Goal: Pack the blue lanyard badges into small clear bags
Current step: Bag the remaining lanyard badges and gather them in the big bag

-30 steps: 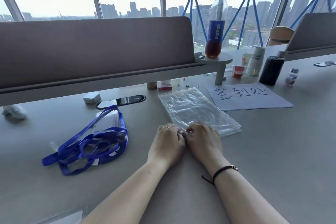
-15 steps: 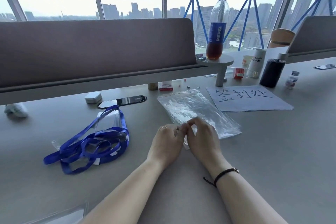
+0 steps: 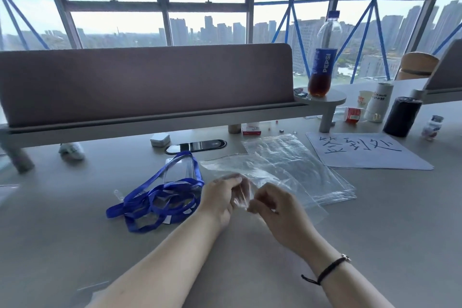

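A heap of blue lanyard badges [image 3: 160, 197] with clear card holders lies on the grey desk, left of my hands. A stack of clear bags [image 3: 300, 165] lies to the right of it. One clear bag [image 3: 240, 170] is lifted off the stack toward me. My left hand [image 3: 222, 195] pinches its near edge, and my right hand [image 3: 272, 205] pinches the same edge just to the right, the two hands a little apart.
A grey desk divider [image 3: 145, 82] runs across the back. A Pepsi bottle [image 3: 323, 57] stands on a small shelf. A sheet with handwritten characters [image 3: 365, 152], a black cylinder [image 3: 402, 116], a white cup [image 3: 378, 102] and small jars sit at the right. A white case [image 3: 160, 139] lies near a cable port.
My hands have lifted one clear bag off the stack and drawn it left and toward me. They have moved apart along its edge. The view has tilted upward.
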The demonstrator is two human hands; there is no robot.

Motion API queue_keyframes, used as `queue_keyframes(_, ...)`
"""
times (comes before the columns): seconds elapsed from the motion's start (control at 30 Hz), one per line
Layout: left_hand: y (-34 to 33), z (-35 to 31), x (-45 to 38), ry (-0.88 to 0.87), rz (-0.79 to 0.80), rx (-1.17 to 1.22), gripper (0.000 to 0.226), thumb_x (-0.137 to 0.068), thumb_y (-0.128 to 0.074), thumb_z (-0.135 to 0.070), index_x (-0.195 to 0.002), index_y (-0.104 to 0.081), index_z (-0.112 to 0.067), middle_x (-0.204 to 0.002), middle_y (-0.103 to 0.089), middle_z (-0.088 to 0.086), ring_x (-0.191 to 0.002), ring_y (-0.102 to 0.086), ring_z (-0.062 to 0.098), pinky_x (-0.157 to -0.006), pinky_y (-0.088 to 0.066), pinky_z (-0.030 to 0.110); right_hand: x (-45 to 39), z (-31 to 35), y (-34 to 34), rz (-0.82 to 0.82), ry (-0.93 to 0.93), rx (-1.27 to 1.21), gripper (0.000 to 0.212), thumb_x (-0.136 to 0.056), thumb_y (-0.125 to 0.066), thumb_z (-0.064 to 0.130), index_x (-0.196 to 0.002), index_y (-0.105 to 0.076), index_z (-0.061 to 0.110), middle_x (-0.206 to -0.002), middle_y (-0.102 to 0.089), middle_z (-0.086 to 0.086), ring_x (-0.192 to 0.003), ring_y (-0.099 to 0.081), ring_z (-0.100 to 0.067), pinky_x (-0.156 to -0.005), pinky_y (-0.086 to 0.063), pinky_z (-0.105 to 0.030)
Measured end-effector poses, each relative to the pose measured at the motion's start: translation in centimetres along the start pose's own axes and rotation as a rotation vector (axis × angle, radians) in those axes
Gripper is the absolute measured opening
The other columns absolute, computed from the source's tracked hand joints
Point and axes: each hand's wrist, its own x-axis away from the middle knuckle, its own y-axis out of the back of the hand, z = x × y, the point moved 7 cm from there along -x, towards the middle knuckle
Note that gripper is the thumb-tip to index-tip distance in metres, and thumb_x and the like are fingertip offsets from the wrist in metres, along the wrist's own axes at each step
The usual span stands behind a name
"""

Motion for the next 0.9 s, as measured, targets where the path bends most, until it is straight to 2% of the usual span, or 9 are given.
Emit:
queue_keyframes(0.07, 1.2, -1.3, 0.5, 0.002, -0.008, 0.066, 0.018, -0.093, -0.058, 0.004, -0.082, -0.072, 0.002, -0.075, -0.07, 0.017, -0.063, -0.066, 0.022, -0.07, -0.056, 0.035, 0.3, 0.1, -0.4, 0.059, -0.037, -0.027, 0.019, -0.089, -0.07, 0.015, -0.076, -0.06, 0.023, -0.071, -0.072, 0.004, -0.068, -0.066, -0.019, -0.07, -0.052, -0.038)
queue_keyframes(0.2, 5.6, -5.8, 1.6, -0.055, -0.076, 0.119, 0.013, -0.092, -0.06, 0.007, -0.103, -0.066, 0.008, -0.081, -0.07, 0.018, -0.062, -0.068, 0.021, -0.059, -0.062, 0.03, 0.9, 0.5, -1.5, 0.117, -0.046, -0.05, 0.023, -0.087, -0.07, 0.01, -0.075, -0.059, 0.026, -0.061, -0.064, 0.004, -0.057, -0.051, -0.008, -0.061, -0.042, -0.026)
queue_keyframes(0.33, 10.7, -8.9, 5.0, -0.099, -0.095, 0.039, 0.01, -0.09, -0.062, 0.007, -0.088, -0.068, -0.001, -0.073, -0.071, 0.015, -0.062, -0.066, 0.023, -0.068, -0.058, 0.035, 1.2, 1.1, -3.0, 0.155, -0.005, 0.051, 0.021, -0.087, -0.073, 0.018, -0.078, -0.06, 0.032, -0.064, -0.06, 0.008, -0.06, -0.05, -0.002, -0.064, -0.043, -0.024)
queue_keyframes(0.43, 14.8, -10.0, 8.1, -0.106, -0.05, -0.105, 0.01, -0.089, -0.064, 0.005, -0.09, -0.07, -0.003, -0.076, -0.071, 0.017, -0.059, -0.067, 0.023, -0.057, -0.057, 0.03, 1.1, 1.9, -4.2, 0.191, 0.025, 0.184, 0.017, -0.088, -0.072, 0.024, -0.082, -0.062, 0.036, -0.071, -0.063, 0.012, -0.065, -0.056, -0.004, -0.069, -0.047, -0.027)
queue_keyframes(0.5, 17.4, -9.8, 10.2, -0.058, 0.01, -0.162, 0.017, -0.088, -0.065, 0.005, -0.101, -0.071, -0.004, -0.087, -0.071, 0.021, -0.067, -0.069, 0.025, -0.064, -0.06, 0.034, 0.8, 2.7, -5.1, 0.221, 0.06, 0.307, 0.014, -0.089, -0.07, 0.028, -0.086, -0.063, 0.039, -0.076, -0.066, 0.016, -0.071, -0.059, -0.001, -0.066, -0.045, -0.021)
queue_keyframes(0.57, 19.4, -9.1, 12.3, 0.012, 0.092, -0.246, 0.026, -0.087, -0.067, 0.005, -0.11, -0.069, -0.005, -0.094, -0.07, 0.022, -0.077, -0.068, 0.027, -0.074, -0.058, 0.037, 0.4, 3.8, -6.2, 0.213, 0.137, 0.439, 0.01, -0.09, -0.069, 0.028, -0.09, -0.066, 0.037, -0.081, -0.067, 0.018, -0.076, -0.061, -0.002, -0.069, -0.042, -0.022)
queue_keyframes(0.73, 21.9, -7.2, 15.5, 0.102, 0.132, -0.307, 0.046, -0.085, -0.069, 0.006, -0.126, -0.061, -0.014, -0.085, -0.072, 0.013, -0.07, -0.071, 0.021, -0.056, -0.059, 0.031, -0.2, 7.7, -9.1, 0.01, 0.221, 0.671, 0.017, -0.084, -0.068, 0.014, -0.09, -0.074, 0.029, -0.09, -0.073, 0.008, -0.086, -0.066, -0.022, -0.086, -0.043, -0.034)
queue_keyframes(0.83, 22.9, -6.6, 15.7, 0.064, 0.049, -0.234, 0.042, -0.087, -0.069, 0.001, -0.125, -0.059, -0.011, -0.082, -0.071, 0.021, -0.062, -0.07, 0.027, -0.047, -0.055, 0.031, 0.3, 11.3, -12.1, -0.034, 0.243, 0.59, 0.014, -0.085, -0.063, 0.019, -0.091, -0.073, 0.027, -0.091, -0.074, 0.007, -0.087, -0.067, -0.022, -0.085, -0.047, -0.037)
queue_keyframes(0.9, 23.4, -6.4, 15.5, 0.043, 0.008, -0.215, 0.031, -0.092, -0.066, -0.005, -0.121, -0.058, -0.011, -0.085, -0.072, 0.026, -0.064, -0.071, 0.031, -0.046, -0.054, 0.03, 0.9, 13.5, -14.8, 0.023, 0.269, 0.479, 0.012, -0.089, -0.061, 0.031, -0.095, -0.071, 0.028, -0.096, -0.072, 0.01, -0.092, -0.066, -0.016, -0.085, -0.049, -0.034)
